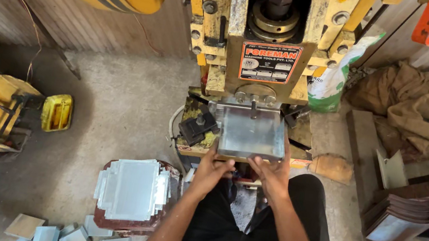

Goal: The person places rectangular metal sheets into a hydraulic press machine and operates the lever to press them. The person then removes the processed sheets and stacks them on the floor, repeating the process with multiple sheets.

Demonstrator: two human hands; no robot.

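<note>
Two hands' fingers (230,165) at tray (252,134) front edge

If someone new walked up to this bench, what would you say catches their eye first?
Most likely the yellow press machine at top centre, with a shiny metal tray on its bed. The left hand and right hand grip the tray's near edge. Lower left, a stack of cut metal sheets lies on a stand.
</note>
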